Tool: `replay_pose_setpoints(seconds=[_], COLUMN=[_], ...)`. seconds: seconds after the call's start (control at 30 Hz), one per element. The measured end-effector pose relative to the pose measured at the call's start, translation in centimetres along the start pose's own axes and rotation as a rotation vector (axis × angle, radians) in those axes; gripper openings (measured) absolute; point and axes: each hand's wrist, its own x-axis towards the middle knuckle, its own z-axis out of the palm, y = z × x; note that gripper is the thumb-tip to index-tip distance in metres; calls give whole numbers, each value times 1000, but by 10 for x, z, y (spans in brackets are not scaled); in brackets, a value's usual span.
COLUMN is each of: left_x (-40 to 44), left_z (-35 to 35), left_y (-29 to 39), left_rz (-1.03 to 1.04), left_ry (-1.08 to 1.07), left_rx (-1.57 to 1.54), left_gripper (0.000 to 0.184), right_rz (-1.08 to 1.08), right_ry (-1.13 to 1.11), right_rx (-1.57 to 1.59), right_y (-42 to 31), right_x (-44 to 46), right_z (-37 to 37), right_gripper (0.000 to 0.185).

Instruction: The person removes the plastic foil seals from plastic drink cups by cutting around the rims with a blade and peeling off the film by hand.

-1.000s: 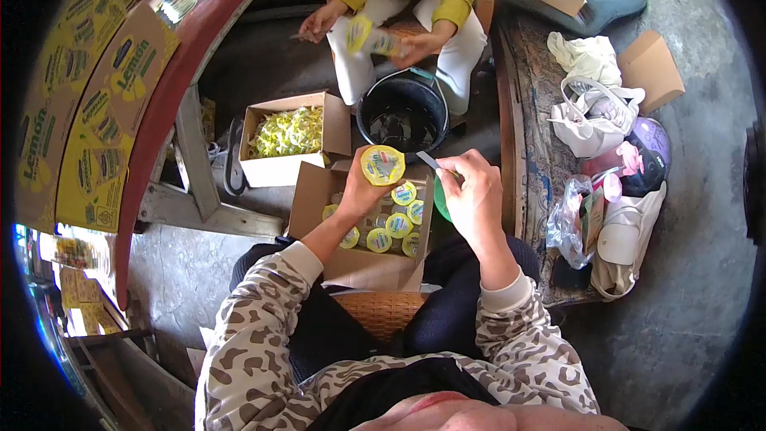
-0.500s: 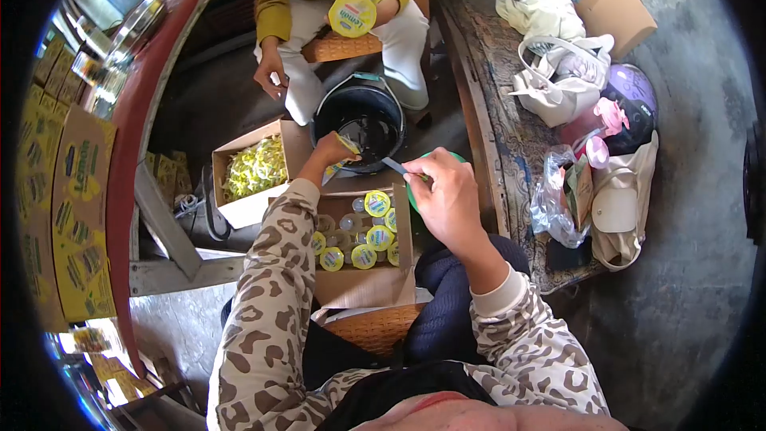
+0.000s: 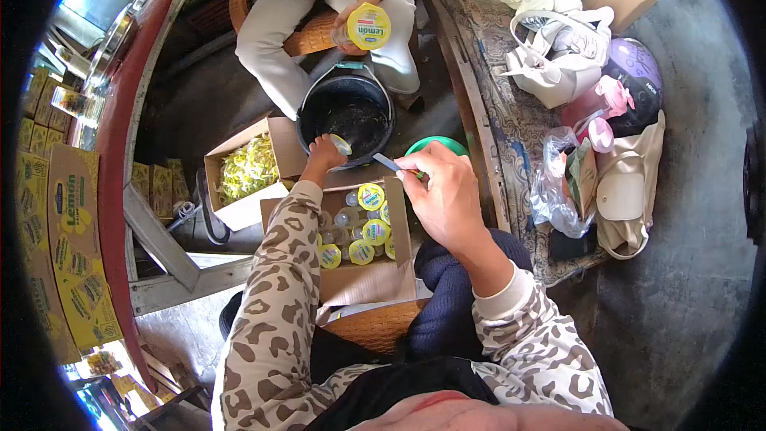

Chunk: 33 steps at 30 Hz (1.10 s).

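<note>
My left hand [image 3: 323,153] grips a small lidded plastic cup [image 3: 341,144], tilted at the near rim of the black bucket [image 3: 309,105]. In my right hand [image 3: 443,191] is a small knife [image 3: 386,161]; its flat blade points left toward the cup, with a gap between them. Below my hands, an open cardboard box [image 3: 359,294] holds several clear cups with yellow lemon lids [image 3: 371,196]. Some cups in it show no yellow lid. My fingers hide most of the held cup and the knife's handle.
Opposite me, a seated person's hand [image 3: 349,20] holds a lemon cup [image 3: 369,26]. A carton of yellow lid scraps [image 3: 249,169] stands left of the bucket. A green basin [image 3: 448,144] sits behind my right hand. Bags [image 3: 550,80] lie on the bench at right; lemon cartons [image 3: 76,231] stand left.
The lid held in my left hand no longer shows bright yellow. The other person's one arm has swung out to the upper left, and their lemon cup has moved slightly right and down.
</note>
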Motion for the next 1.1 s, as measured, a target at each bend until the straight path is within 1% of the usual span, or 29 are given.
replay_pose_setpoints(seconds=[0.03,0.1,0.13,0.2,0.33,0.4,0.43,0.5,0.53,0.57,0.6,0.63,0.67,0.73,0.77,0.83,0.87,0.9,0.97,1.0,1.03,1.1], left_x=[-3,-7,-11,-17,-23,-30,-41,-62,-57,-49,-35,-34,-33,-47,-52,-51,-30,-36,-50,-51,-51,-51], left_z=[-5,-16,-20,-22,-27,-34,-45,-61,-49,-38,-18,-17,-15,-33,-40,-39,-12,-17,-38,-36,-34,-32], left_y=[-2,-7,-9,-14,-17,-15,-9,0,-5,-12,-24,-26,-26,-14,-10,-12,-27,-24,-9,-9,-9,-13], left_rz=[-3,26,25,105,108,94,96,145,156,155,149,144,146,102,104,93,117,115,47,84,85,59], left_ry=[2,-82,-78,-127,-113,22,26,203,160,161,92,24,27,274,272,-51,-72,-73,141,192,188,-51], left_rx=[2,-202,-199,-85,-82,-151,-150,-167,-71,-70,-56,-42,-41,-242,-240,30,-36,-37,-182,-199,-199,-68], left_gripper=[97,91,91,79,72,67,67,68,70,70,71,73,73,76,76,77,81,81,83,82,82,78], right_rz=[-2,-11,-13,-8,-44,-61,-63,-63,-62,-24,15,14,11,12,8,2,4,4,-5,-9,-5,0], right_ry=[0,-3,-1,3,19,31,35,33,35,-6,-49,-49,-41,-28,-29,-34,-42,-49,-38,-31,-33,-50], right_rx=[3,24,27,33,-4,-20,-19,-20,-19,4,28,29,33,34,36,41,36,31,36,44,43,34], right_y=[-1,-1,-2,-4,-6,-6,-5,-5,-4,-3,-3,-3,-3,-2,-1,-2,-2,-3,-2,-1,-1,-2], right_x=[0,-2,-2,-3,-5,-5,-5,-4,-5,-6,-7,-7,-7,-7,-7,-7,-7,-7,-6,-7,-7,-6], right_z=[0,1,1,2,3,4,3,4,5,6,6,7,8,7,7,8,8,8,8,8,8,7], right_gripper=[10,9,9,8,8,8,8,8,8,8,9,9,8,8,8,8,8,8,8,8,8,8])
